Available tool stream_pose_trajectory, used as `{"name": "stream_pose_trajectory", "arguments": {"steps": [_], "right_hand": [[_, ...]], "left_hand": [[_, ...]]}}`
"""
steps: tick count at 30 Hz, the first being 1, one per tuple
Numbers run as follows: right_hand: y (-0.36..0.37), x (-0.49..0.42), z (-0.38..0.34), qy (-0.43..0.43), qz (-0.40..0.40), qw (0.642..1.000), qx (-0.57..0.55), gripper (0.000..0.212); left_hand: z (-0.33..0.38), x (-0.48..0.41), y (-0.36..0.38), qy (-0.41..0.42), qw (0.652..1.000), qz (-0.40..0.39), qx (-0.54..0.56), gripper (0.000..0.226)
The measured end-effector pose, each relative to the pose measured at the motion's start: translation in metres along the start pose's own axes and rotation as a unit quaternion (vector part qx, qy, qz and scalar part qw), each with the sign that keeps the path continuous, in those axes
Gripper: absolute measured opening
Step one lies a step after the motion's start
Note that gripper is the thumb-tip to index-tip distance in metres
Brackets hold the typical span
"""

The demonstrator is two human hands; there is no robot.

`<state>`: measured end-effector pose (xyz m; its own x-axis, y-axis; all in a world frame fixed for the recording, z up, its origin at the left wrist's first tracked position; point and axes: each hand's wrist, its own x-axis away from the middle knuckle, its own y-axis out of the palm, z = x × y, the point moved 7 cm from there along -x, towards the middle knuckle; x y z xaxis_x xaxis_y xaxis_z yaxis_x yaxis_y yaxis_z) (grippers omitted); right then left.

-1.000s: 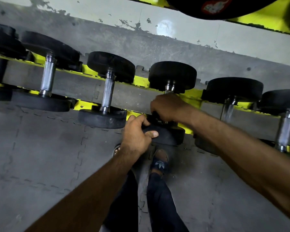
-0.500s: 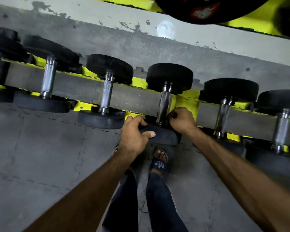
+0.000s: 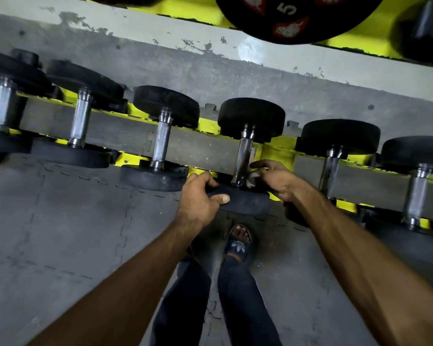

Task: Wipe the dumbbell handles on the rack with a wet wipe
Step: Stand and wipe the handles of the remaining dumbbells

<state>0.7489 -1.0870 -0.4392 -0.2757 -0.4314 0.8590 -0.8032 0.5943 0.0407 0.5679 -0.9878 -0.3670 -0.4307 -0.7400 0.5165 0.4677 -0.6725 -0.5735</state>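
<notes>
beside the handle [image 3: 244, 156], right hand [image 3: 278, 181] pinches wipe [image 3: 256, 174]

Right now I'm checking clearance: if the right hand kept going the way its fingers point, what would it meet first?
Probably the chrome handle; the right hand points left toward it, depth uncertain.

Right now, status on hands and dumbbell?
Left hand gripping near weight head. Right hand holding wet wipe beside handle base. Nothing in the way.
</notes>
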Motion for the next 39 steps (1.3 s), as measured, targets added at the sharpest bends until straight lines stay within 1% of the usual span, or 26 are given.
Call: {"name": "stream_pose_trajectory", "arguments": {"steps": [3,5,7,9,11,14,19,21,25,30,37,39], "right_hand": [[-0.010,0.022,-0.001,-0.019,0.035,0.996,-0.080,0.041],[-0.011,0.046,-0.005,-0.039,0.058,0.989,-0.130,0.039],[-0.007,0.075,-0.008,-0.060,0.057,0.978,-0.189,0.035],[0.002,0.112,-0.010,-0.083,0.046,0.968,-0.233,0.029],[0.013,0.148,-0.011,-0.099,0.041,0.958,-0.267,0.026],[0.033,0.202,-0.017,-0.121,0.035,0.942,-0.310,0.025],[0.064,0.301,-0.034,-0.162,0.041,0.920,-0.354,0.021],[0.076,0.335,-0.041,-0.172,0.045,0.915,-0.362,0.019],[0.098,0.391,-0.055,-0.197,0.047,0.918,-0.342,0.014],[0.116,0.439,-0.063,-0.206,0.084,0.937,-0.268,0.009],[0.126,0.458,-0.077,-0.226,0.107,0.943,-0.220,0.009],[0.128,0.461,-0.082,-0.227,0.087,0.946,-0.213,0.004]], "left_hand": [[0.005,0.002,-0.001,0.004,1.000,-0.004,-0.015,0.030],[0.011,0.008,-0.004,0.006,1.000,-0.011,-0.029,0.030],[0.019,0.017,-0.009,0.001,1.000,-0.013,-0.028,0.032],[0.033,0.034,-0.020,0.004,1.000,-0.011,0.002,0.032],[0.048,0.054,-0.033,0.002,0.998,-0.024,0.058,0.029],[0.076,0.091,-0.060,0.036,0.991,-0.061,0.117,0.026],[0.114,0.165,-0.121,0.129,0.977,-0.091,0.143,0.022],[0.126,0.189,-0.142,0.155,0.972,-0.100,0.148,0.021],[0.138,0.226,-0.180,0.165,0.965,-0.097,0.177,0.019],[0.152,0.258,-0.211,0.190,0.957,-0.107,0.192,0.016],[0.165,0.264,-0.231,0.215,0.954,-0.106,0.179,0.022],[0.169,0.262,-0.235,0.227,0.955,-0.098,0.166,0.024]]}}
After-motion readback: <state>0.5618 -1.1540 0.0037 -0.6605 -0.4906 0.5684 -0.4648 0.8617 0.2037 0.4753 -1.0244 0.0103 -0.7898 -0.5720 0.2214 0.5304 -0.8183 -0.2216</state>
